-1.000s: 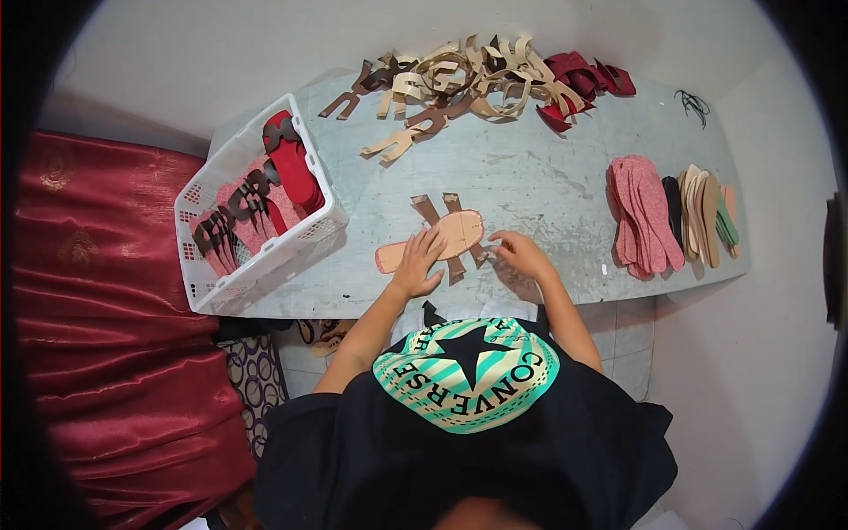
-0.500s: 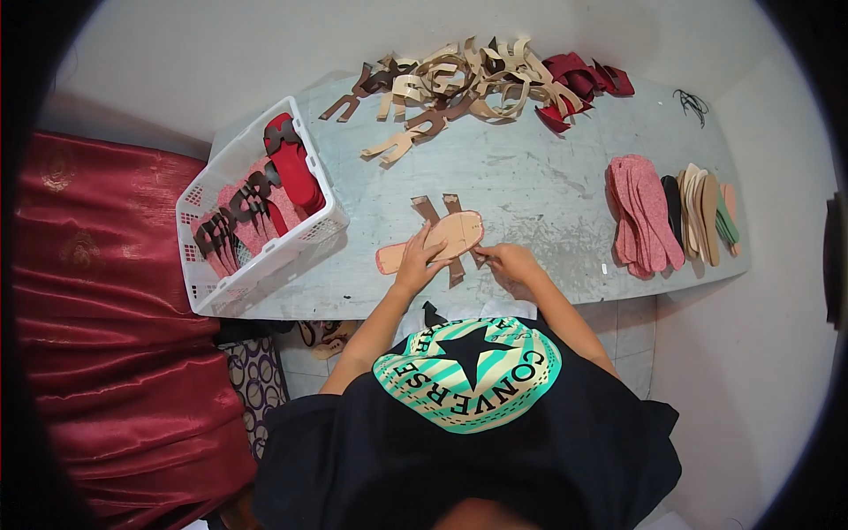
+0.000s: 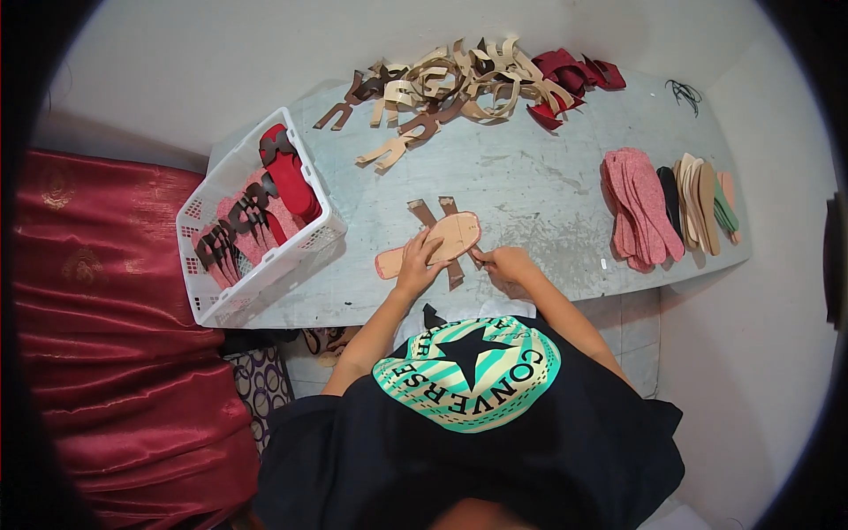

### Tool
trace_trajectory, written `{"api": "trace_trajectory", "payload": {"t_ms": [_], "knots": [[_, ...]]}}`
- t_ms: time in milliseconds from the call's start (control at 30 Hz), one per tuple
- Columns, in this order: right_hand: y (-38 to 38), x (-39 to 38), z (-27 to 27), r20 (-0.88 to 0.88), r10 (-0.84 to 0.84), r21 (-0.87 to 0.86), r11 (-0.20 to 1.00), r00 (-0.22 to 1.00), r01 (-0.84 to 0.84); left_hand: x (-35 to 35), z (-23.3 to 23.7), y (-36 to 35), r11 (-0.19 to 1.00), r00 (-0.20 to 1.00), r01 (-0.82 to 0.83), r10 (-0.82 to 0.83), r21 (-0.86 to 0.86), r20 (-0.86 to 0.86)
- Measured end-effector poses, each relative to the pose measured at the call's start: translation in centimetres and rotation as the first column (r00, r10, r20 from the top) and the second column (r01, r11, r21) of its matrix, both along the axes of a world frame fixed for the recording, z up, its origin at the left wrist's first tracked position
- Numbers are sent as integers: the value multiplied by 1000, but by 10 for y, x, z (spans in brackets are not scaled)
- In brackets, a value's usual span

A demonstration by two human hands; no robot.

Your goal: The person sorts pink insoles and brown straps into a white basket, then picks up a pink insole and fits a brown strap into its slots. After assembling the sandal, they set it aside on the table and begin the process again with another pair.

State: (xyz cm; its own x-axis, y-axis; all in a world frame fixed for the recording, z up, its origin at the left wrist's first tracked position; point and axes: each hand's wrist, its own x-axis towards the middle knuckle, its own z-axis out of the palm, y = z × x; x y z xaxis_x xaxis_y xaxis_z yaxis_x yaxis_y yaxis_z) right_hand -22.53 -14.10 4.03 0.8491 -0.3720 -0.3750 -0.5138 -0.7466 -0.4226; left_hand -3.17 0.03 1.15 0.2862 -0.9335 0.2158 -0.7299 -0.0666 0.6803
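On the table, a tan insole [image 3: 458, 237] with a pink edge lies underside up, slanting to the upper right. Dark brown forked straps [image 3: 421, 211] cross beneath it, their ends sticking out above and below. My left hand [image 3: 419, 267] rests across the insole's middle, fingers spread and pressing on it. Just right of the insole, my right hand [image 3: 503, 262] pinches the end of one brown strap [image 3: 478, 256] between thumb and finger. My palm partly hides the insole's middle.
A white plastic basket [image 3: 330, 231] of pink and red soles with dark straps stands left. Heaped at the back are beige and brown straps [image 3: 442, 79] and dark red pieces [image 3: 565, 75]. Pink soles [image 3: 638, 208] and other coloured soles [image 3: 698, 203] lie right, below a black cord [image 3: 685, 94].
The view has shifted slightly. My left hand stays on the insole, and my right hand still pinches the strap end, with little visible movement.
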Motion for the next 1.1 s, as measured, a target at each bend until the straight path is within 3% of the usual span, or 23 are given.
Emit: {"api": "trace_trajectory", "payload": {"t_ms": [367, 1100], "knots": [[-1, -3, -5, 21, -34, 88, 996, 999, 32, -1, 0, -8, 999, 996, 43, -45, 33, 83], [-3, -5, -5, 54, -37, 121, 992, 998, 30, 6, 3, -8, 996, 996, 67, -70, 56, 52]]}}
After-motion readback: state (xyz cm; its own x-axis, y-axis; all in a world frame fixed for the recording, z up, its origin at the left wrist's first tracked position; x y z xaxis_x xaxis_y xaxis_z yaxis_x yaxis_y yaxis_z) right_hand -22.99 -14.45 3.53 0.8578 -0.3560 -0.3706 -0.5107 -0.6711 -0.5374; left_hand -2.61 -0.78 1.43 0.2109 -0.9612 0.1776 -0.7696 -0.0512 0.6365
